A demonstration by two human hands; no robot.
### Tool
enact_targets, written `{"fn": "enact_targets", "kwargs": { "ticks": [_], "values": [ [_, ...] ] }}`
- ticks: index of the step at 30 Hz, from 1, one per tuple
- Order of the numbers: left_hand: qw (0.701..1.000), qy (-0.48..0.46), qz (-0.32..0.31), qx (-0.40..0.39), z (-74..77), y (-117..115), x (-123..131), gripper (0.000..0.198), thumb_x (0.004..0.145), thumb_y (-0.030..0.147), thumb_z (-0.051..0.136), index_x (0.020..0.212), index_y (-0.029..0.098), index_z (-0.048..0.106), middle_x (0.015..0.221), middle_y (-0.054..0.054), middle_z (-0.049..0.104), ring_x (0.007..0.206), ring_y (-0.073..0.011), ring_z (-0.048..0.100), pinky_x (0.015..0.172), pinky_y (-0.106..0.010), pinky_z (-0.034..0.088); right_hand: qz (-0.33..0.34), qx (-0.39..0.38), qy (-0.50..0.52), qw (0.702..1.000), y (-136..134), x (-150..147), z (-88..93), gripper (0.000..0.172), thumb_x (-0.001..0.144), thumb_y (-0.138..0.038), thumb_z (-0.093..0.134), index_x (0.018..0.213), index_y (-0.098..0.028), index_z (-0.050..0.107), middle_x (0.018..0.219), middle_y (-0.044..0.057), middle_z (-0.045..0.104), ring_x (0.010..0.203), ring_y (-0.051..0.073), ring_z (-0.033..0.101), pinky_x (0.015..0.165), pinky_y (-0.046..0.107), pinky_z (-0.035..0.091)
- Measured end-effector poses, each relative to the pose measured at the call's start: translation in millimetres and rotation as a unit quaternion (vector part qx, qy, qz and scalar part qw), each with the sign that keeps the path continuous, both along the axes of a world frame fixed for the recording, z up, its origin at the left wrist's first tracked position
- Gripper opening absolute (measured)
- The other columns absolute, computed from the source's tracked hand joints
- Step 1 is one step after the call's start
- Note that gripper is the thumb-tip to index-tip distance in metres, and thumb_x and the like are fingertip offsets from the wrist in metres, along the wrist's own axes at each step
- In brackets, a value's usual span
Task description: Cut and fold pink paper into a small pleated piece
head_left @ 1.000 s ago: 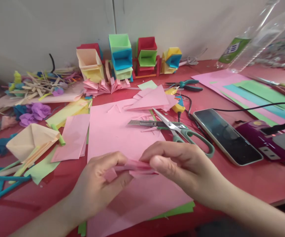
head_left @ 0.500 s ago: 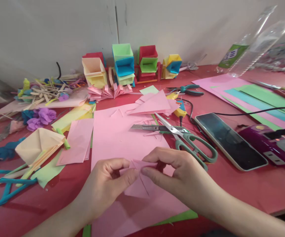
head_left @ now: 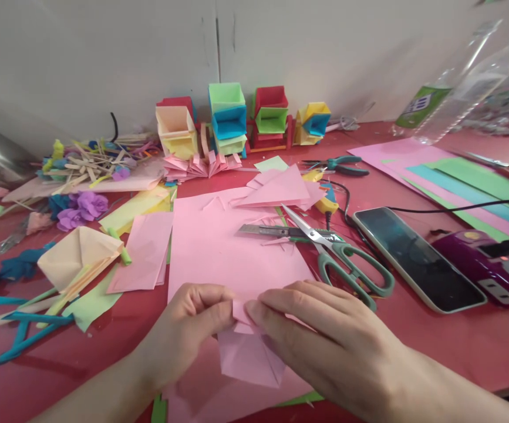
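Observation:
Both of my hands hold a small folded piece of pink paper (head_left: 248, 358) low over a large pink sheet (head_left: 219, 252) on the red table. My left hand (head_left: 188, 335) pinches its upper left corner between thumb and fingers. My right hand (head_left: 324, 346) presses its top edge with thumb and forefinger, the other fingers stretched over it. The fold hangs down between my hands, and part of it is hidden under my right hand.
Green-handled scissors (head_left: 346, 264) and a utility knife (head_left: 272, 232) lie just beyond my right hand. A phone (head_left: 417, 258), a purple device (head_left: 483, 267) with a cable, pliers (head_left: 337, 166), coloured paper boxes (head_left: 228, 120), paper flowers (head_left: 78, 208) and sheets (head_left: 465, 176) crowd the table.
The folded pink piece has turned from edge-on to flat and dropped lower toward me. My hands have closed in on its top edge, and the view has shifted slightly.

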State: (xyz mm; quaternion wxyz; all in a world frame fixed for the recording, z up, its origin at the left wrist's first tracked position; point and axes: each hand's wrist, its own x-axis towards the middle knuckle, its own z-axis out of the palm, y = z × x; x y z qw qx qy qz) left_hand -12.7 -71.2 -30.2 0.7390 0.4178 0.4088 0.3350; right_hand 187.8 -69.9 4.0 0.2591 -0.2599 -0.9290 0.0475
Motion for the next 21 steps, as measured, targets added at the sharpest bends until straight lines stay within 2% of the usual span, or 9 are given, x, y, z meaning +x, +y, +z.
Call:
{"fn": "enact_targets", "kwargs": {
  "ticks": [2, 5, 9, 12, 15, 18, 21],
  "values": [
    [1.000, 0.015, -0.015, 0.023, 2.0, -1, 1, 0.022, 0.078, 0.036, 0.061, 0.071, 0.017, 0.070, 0.060, 0.001, 0.059, 0.058, -0.0101, 0.050, 0.057, -0.021, 0.040, -0.016, -0.028, 0.042, 0.999, 0, -1, 0.8, 0.021, 0.088, -0.013, 0.045, 0.100, -0.013, 0.062, 0.082, 0.006, 0.066, 0.073, 0.014, 0.061, 0.066, 0.024, 0.050],
    [0.996, 0.053, -0.028, 0.063, 4.3, -2, 3, 0.018, 0.078, 0.035, 0.061, 0.078, 0.020, 0.072, 0.067, 0.001, 0.062, 0.061, -0.0091, 0.049, 0.057, -0.019, 0.039, -0.051, -0.108, 0.105, 0.987, 0, -4, -0.1, 0.014, 0.086, -0.012, 0.051, 0.091, -0.015, 0.063, 0.077, 0.003, 0.065, 0.068, 0.010, 0.062, 0.061, 0.018, 0.048],
    [0.994, 0.076, -0.021, 0.070, 4.7, -3, 7, 0.013, 0.073, 0.032, 0.067, 0.074, 0.020, 0.071, 0.068, 0.001, 0.065, 0.062, -0.0099, 0.052, 0.057, -0.018, 0.041, -0.081, -0.194, 0.152, 0.966, 0, -8, -2.1, 0.008, 0.080, -0.011, 0.057, 0.080, -0.017, 0.062, 0.067, -0.001, 0.062, 0.058, 0.007, 0.058, 0.054, 0.014, 0.046],
    [0.995, 0.077, 0.004, 0.058, 5.1, -2, 10, 0.012, 0.074, 0.029, 0.066, 0.071, 0.019, 0.071, 0.067, 0.001, 0.066, 0.062, -0.0096, 0.053, 0.058, -0.017, 0.042, -0.088, -0.209, 0.173, 0.958, 0, -9, -4.1, 0.010, 0.078, -0.008, 0.059, 0.081, -0.018, 0.061, 0.066, -0.002, 0.060, 0.057, 0.007, 0.056, 0.053, 0.014, 0.045],
    [0.998, 0.043, 0.025, 0.030, 5.3, -1, 12, 0.009, 0.074, 0.026, 0.067, 0.071, 0.020, 0.072, 0.064, 0.002, 0.067, 0.060, -0.0085, 0.054, 0.057, -0.016, 0.042, -0.055, -0.213, 0.186, 0.958, 2, -8, -5.1, 0.017, 0.078, -0.003, 0.055, 0.088, -0.017, 0.061, 0.077, 0.002, 0.063, 0.067, 0.008, 0.059, 0.062, 0.014, 0.048],
    [0.998, -0.027, 0.046, -0.015, 3.4, 0, 12, 0.003, 0.070, 0.020, 0.070, 0.071, 0.022, 0.073, 0.066, 0.004, 0.068, 0.061, -0.0071, 0.057, 0.060, -0.014, 0.043, 0.008, -0.187, 0.173, 0.967, 4, -4, -3.2, 0.027, 0.080, 0.001, 0.050, 0.097, -0.016, 0.062, 0.092, 0.007, 0.064, 0.082, 0.009, 0.061, 0.071, 0.015, 0.049],
    [0.991, -0.110, 0.045, -0.060, 1.2, -1, 11, 0.010, 0.071, 0.019, 0.070, 0.077, 0.026, 0.073, 0.070, 0.004, 0.070, 0.064, -0.0077, 0.061, 0.063, -0.016, 0.046, 0.040, -0.156, 0.138, 0.977, 5, 0, 0.5, 0.031, 0.079, 0.000, 0.051, 0.104, -0.017, 0.062, 0.095, 0.009, 0.063, 0.085, 0.011, 0.061, 0.071, 0.017, 0.050]
  ]
}}
